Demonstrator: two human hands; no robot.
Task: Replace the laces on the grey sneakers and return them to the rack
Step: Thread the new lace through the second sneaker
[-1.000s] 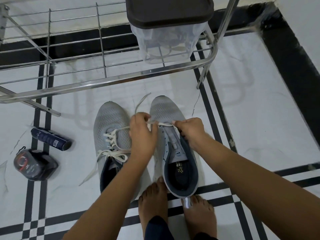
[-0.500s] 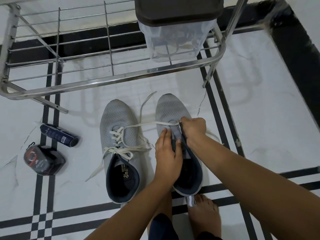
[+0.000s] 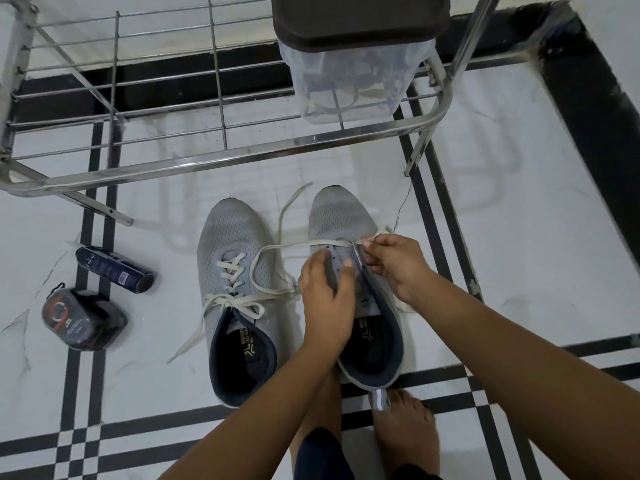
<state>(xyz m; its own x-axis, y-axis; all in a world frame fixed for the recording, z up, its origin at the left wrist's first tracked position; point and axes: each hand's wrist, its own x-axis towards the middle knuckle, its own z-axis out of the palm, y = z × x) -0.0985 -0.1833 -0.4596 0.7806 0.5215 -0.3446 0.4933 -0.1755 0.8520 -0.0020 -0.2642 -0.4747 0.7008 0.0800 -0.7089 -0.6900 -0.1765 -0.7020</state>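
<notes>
Items on the white marble floor (image 3: 519, 237) with black stripes, in front of the steel rack (image 3: 221, 164):

1. Laced sneaker (image 3: 235, 244), grey mesh with navy lining. It stands on the floor to the person's left with its toe towards the rack. A cream lace is crossed through the eyelets and loosely tied, and its ends trail onto the tiles.

2. Part-laced sneaker (image 3: 343, 216), the match of the first, stands just beside it and not on the rack. Its heel rests by the person's bare feet (image 3: 405, 420). The left hand (image 3: 325, 299) grips the eyelet flap, thumb on top and fingers curled round the edge.

3. Loose lace (image 3: 287, 244), cream. It passes through the front eyelets of item 2. One length runs across the gap to the laced sneaker. The right hand (image 3: 394, 265) pinches the tip between thumb and fingertips at the far eyelet row.

4. Clear plastic container (image 3: 353, 84) with a dark lid stands on the rack's shelf, with pale laces coiled inside.

5. Dark blue can (image 3: 114, 270) lies on its side, well to the left.

6. Dark wrapped pack (image 3: 83, 320) with a red ring marking lies near the can.
</notes>
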